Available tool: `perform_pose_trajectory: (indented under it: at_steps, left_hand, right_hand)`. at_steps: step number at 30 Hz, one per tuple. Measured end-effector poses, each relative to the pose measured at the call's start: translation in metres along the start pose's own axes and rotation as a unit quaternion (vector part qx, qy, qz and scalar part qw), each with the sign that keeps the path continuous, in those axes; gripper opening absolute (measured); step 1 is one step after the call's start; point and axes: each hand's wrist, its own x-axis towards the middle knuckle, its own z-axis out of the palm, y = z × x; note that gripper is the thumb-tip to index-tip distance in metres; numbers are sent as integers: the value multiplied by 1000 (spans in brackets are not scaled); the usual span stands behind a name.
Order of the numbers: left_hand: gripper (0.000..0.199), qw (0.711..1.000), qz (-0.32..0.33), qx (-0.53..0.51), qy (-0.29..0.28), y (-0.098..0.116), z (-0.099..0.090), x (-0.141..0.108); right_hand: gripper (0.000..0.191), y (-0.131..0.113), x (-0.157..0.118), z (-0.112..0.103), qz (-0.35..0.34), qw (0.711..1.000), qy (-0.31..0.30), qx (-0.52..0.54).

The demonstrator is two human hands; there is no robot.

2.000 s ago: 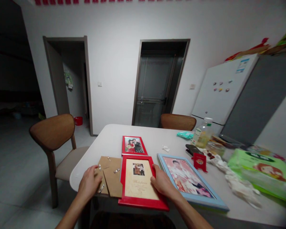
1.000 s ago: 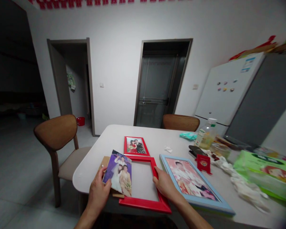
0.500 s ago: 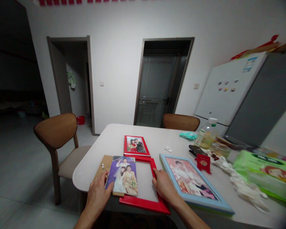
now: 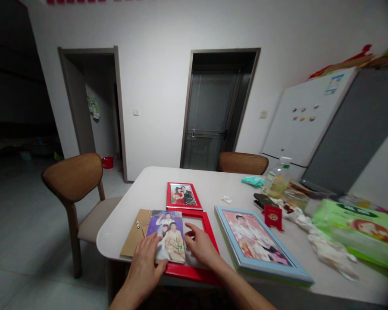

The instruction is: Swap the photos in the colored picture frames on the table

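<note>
A wedding photo on a purple ground lies over the left part of an empty red frame and over a brown backing board with metal clips. My left hand rests on the photo's lower left, fingers apart. Over the frame's opening, at the photo's right edge, is my right hand, its index finger and thumb apart with nothing visible between them. Behind them lies a smaller red-framed photo. To the right is a blue-framed picture.
On the table's right are a bottle, a red booklet, a dark object, crumpled tissues and a green package. Wooden chairs stand at the left and far side.
My right hand has left the red frame's right side and moved left to the photo's edge. My left hand has shifted right, further over the photo.
</note>
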Motion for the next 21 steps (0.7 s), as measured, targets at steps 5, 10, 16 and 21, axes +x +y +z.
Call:
perform_pose_trajectory:
  at_steps: [5, 10, 16, 21]
  left_hand:
    - [55, 999, 23, -7, -38, 15, 11, 7]
    - [48, 990, 41, -115, 76, 17, 9, 28]
    - [35, 873, -143, -426, 188, 37, -3, 39]
    - [42, 790, -195, -564, 144, 52, 18, 34]
  right_hand:
    - [57, -23, 12, 25, 65, 972, 9, 226]
    - [56, -65, 2, 15, -31, 931, 23, 364]
    - [52, -55, -5, 5, 86, 931, 45, 351]
    - [39, -23, -3, -2, 127, 883, 35, 450]
